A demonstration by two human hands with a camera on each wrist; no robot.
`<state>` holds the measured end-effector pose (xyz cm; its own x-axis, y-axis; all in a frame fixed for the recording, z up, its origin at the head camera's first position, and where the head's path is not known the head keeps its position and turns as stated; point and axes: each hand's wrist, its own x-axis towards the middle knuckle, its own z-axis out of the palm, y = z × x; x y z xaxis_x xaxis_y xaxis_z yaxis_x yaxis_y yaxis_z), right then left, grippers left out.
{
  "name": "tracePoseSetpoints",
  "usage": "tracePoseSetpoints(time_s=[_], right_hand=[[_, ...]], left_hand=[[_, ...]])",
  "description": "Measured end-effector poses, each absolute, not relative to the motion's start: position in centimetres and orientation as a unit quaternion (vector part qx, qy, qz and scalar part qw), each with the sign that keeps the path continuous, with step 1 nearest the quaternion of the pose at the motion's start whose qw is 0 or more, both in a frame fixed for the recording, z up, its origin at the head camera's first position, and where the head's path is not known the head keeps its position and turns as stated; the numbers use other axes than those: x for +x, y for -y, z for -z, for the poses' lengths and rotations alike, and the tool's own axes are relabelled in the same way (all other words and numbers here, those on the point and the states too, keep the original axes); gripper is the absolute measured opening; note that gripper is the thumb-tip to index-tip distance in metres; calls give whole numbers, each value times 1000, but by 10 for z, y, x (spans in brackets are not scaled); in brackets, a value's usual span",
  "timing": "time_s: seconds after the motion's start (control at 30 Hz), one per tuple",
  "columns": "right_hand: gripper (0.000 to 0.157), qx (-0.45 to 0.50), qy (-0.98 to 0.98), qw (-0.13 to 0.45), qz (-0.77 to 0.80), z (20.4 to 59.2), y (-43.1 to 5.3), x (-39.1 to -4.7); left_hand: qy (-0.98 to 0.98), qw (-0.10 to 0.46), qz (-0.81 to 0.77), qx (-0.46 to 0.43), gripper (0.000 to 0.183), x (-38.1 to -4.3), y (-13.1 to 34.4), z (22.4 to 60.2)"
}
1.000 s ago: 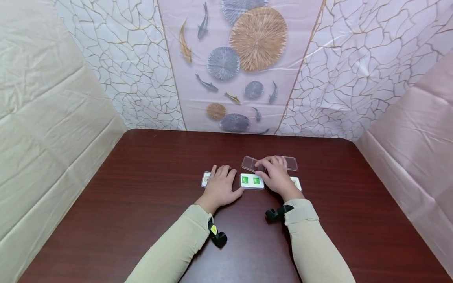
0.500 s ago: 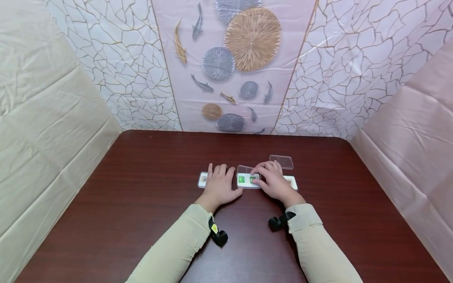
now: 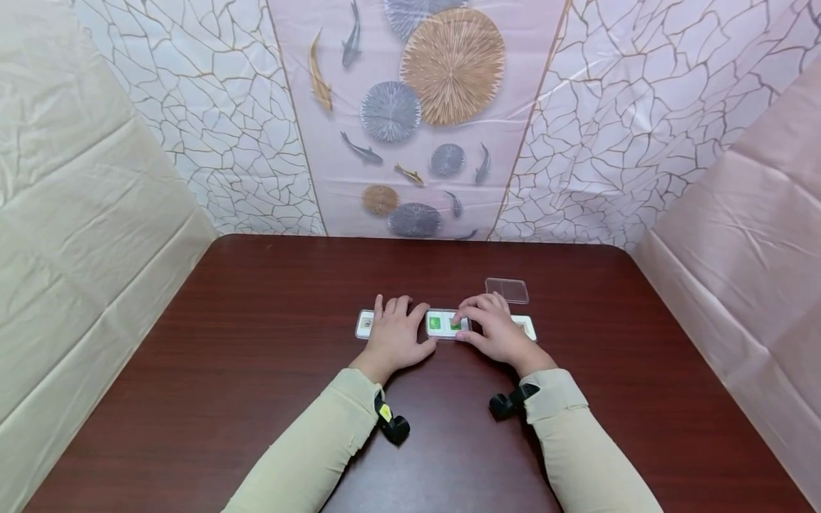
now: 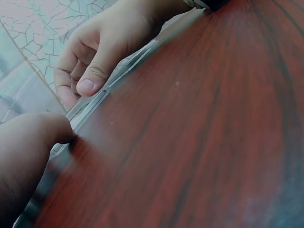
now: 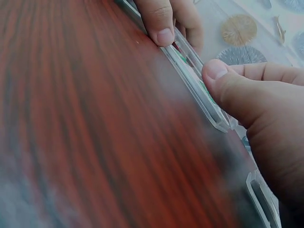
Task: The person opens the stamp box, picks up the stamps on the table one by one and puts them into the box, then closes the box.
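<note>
A flat clear plastic case [image 3: 445, 333] with a white insert and two green stamp-like squares lies on the table between my hands. My left hand [image 3: 394, 338] steadies its left end, thumb at the near edge and index finger at the far edge. With thumb and fingers my right hand [image 3: 503, 340] pinches the case's clear lid [image 5: 191, 56], which lies over the insert, slightly tilted in the right wrist view. Another white-insert case [image 3: 363, 325] is partly hidden under my left hand, and a third case [image 3: 527, 326] shows beside my right hand.
A loose clear lid [image 3: 513, 291] lies on the table beyond my right hand. The dark red wooden table [image 3: 256, 399] runs back to a patterned cloth wall [image 3: 410, 142]. A black wrist camera [image 3: 509, 404] hangs at each sleeve.
My right hand has brought the clear lid from behind the middle case down over it, toward me and slightly left. The left hand has stayed at the case's left end.
</note>
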<state>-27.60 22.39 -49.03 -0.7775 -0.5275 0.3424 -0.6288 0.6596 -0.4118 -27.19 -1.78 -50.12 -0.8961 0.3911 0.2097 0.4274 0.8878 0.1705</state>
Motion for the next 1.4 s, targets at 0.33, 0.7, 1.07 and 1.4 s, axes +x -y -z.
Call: tracePoseSetpoints(time_s=[0.33,0.7,1.07,1.4], right_hand=[[20,317,911,97,-244,492,-220,-277],[19,287,931,97,-204,488,-218,-276],[32,229,952,52,-196,475,-213,-275],[56,234,957,27,-171,478,-214,-277]], left_hand=[[965,94,109,-218,63,-270,19,499],[970,76,100,-206,61,-270,16,497],[975,56,84,-195,61,-269,11,492],[974,73,93,-193,60,-268,10,494]])
